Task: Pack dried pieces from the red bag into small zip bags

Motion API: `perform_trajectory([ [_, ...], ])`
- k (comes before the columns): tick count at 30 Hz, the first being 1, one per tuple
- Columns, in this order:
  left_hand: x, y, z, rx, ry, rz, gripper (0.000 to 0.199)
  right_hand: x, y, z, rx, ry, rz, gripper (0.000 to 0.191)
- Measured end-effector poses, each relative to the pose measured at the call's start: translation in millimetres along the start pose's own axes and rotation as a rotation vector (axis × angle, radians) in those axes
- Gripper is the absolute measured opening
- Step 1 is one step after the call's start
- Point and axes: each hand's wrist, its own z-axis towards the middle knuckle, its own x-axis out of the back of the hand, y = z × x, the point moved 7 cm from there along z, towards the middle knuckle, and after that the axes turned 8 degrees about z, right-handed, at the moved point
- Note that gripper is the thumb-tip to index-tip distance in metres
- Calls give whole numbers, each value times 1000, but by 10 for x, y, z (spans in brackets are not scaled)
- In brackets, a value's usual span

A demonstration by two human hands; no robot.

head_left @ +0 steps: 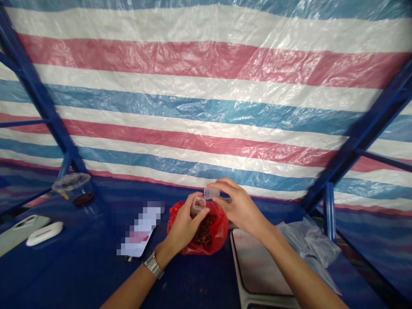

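Note:
My left hand (189, 214), with a metal watch at its wrist, is closed around a small clear plastic cup (198, 203) whose open rim faces up. My right hand (235, 201) pinches a second small translucent cup or cap (211, 192) just right of and above the first; the two look very close, and I cannot tell if they touch. Beneath both hands sits an opened red plastic bag (222, 234) holding brown, dry, shredded material (204, 234). Part of the bag is hidden by my left hand.
A flat scale (257, 262) lies right of the bag, partly under my right forearm, beside crumpled clear bags (310, 240). Leftward are a phone (141, 234), a plastic tub with dark liquid (73, 189), a white case (45, 234) and another phone (22, 231). A striped tarp (206, 107) hangs behind.

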Motion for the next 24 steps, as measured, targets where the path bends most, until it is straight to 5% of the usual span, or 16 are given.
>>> perform_trajectory([
  [4,136,-25,30,53,120,-19,41,-122,157,-49,-104,-114,-43,31],
  [8,254,10,36,23,217,20,51,-338,51,-109,-61,-223,-71,47],
  [16,89,-35,-40,-37,31,101,75,-370,-208,-70,-50,-175,-143,9],
  [20,31,75,-62,12,-47,-205,82,-178,-29,-44,-103,-17,-13,12],
  [24,-20,121,-25,143,-100,-452,66,-62,172,-11,-131,101,237,13],
])
